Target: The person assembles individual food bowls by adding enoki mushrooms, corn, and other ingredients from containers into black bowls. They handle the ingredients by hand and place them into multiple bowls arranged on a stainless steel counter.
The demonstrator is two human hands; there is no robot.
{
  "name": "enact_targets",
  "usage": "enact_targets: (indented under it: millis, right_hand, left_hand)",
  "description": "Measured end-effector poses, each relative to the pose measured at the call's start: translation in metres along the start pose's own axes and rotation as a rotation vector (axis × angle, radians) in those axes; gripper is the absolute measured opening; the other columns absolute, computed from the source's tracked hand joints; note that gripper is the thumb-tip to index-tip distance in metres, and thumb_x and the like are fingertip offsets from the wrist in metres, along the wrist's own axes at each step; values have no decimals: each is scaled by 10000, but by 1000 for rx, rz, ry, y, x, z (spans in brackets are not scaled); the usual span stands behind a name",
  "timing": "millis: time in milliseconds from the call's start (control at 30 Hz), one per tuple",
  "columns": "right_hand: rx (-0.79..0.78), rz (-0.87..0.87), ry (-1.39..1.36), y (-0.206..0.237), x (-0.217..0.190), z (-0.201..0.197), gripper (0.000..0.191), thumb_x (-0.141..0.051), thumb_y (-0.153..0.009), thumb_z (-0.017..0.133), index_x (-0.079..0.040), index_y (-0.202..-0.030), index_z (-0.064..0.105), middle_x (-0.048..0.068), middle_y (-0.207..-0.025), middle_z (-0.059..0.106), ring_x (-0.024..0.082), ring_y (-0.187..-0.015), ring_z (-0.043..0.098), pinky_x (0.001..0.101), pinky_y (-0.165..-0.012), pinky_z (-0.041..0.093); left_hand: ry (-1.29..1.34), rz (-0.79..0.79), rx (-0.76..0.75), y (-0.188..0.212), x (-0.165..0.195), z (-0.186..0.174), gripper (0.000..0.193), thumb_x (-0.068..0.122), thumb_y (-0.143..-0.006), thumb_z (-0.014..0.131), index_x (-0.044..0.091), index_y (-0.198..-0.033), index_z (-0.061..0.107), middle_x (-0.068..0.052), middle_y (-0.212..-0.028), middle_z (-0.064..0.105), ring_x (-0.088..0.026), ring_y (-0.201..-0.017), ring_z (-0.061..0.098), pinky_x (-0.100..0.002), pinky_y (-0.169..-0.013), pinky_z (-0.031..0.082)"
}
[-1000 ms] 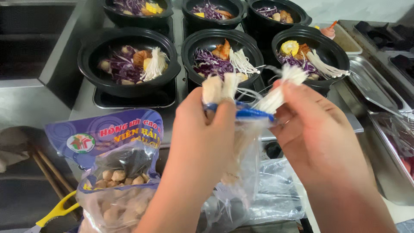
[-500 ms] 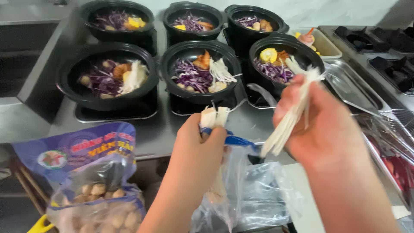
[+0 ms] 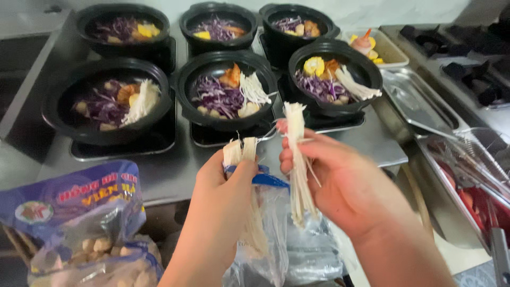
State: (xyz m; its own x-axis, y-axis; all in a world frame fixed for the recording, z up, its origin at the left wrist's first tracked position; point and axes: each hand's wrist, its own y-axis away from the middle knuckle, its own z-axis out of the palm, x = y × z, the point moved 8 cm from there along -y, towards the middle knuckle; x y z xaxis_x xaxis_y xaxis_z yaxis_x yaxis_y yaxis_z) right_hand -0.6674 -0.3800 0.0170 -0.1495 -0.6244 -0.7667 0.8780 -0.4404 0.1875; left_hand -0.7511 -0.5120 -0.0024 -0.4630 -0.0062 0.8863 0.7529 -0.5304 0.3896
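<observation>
Fingers (image 3: 297, 151) pinch mushroom strands (image 3: 297, 165) beside mushroom bag (image 3: 265, 234)

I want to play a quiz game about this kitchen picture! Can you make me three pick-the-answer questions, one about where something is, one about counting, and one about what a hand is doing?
1. Where is the bag of round balls?
A. bottom left
B. inside a pot
C. top right

2. How many black pots are there?
A. two
B. six
C. ten

3. What is the right hand doing?
A. resting flat and empty
B. pinching a bunch of thin white mushrooms
C. holding a spoon

Answers: 1 A, it sits at the lower left edge. 2 B, two rows of three. 3 B, the strands hang from its fingers, while the left hand grips the mushroom packet.
</observation>
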Motion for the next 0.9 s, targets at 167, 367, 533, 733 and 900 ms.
enact_targets:
  millis: [167, 367, 533, 733, 900]
  right_hand:
    - [170, 3, 143, -5, 6, -13, 410, -107, -907, 644, 0, -1301, 678, 50, -912, 684, 135, -817, 645, 267, -768, 518]
    - [131, -47, 142, -19, -2, -26, 401, -125, -917, 658, -16, -1302, 675, 26, -909, 694, 112, -821, 649, 257, -760, 512]
    - [271, -22, 159, -45, -30, -57, 388, -138, -885, 661, -56, -1261, 712, 27, -941, 741, 103, -820, 672, 258, -765, 539]
    - [228, -164, 248, -133, -133, -132, 199, -112, -898, 649, -55, -1088, 667, 59, -926, 732, 148, -795, 689, 292, -730, 575]
    - [-52, -256, 184, -303, -211, -169, 89, 3, -930, 654, 68, -984, 626, 137, -873, 675, 224, -764, 695, 327, -703, 595]
  left_hand:
    - [-53, 57, -66, -13, 5, -5, 267, 167, -931, 631, 59, -1167, 692, -29, -802, 633, -102, -651, 528, -310, -555, 439]
    - [43, 62, -94, -25, 1, 20, 284, 142, -918, 622, 48, -1177, 691, -56, -806, 657, -133, -624, 552, -319, -529, 445]
    - [77, 43, -37, -41, 6, 59, 254, 151, -887, 599, 53, -1100, 697, -19, -780, 660, -109, -619, 565, -297, -527, 465]
    - [209, 108, 39, -83, 25, 145, 206, 148, -862, 622, 35, -1020, 691, -12, -746, 628, -110, -609, 551, -305, -526, 449]
    - [296, 81, 128, -131, 22, 201, 204, 151, -861, 635, 23, -1009, 695, -19, -742, 647, -113, -602, 564, -310, -529, 453]
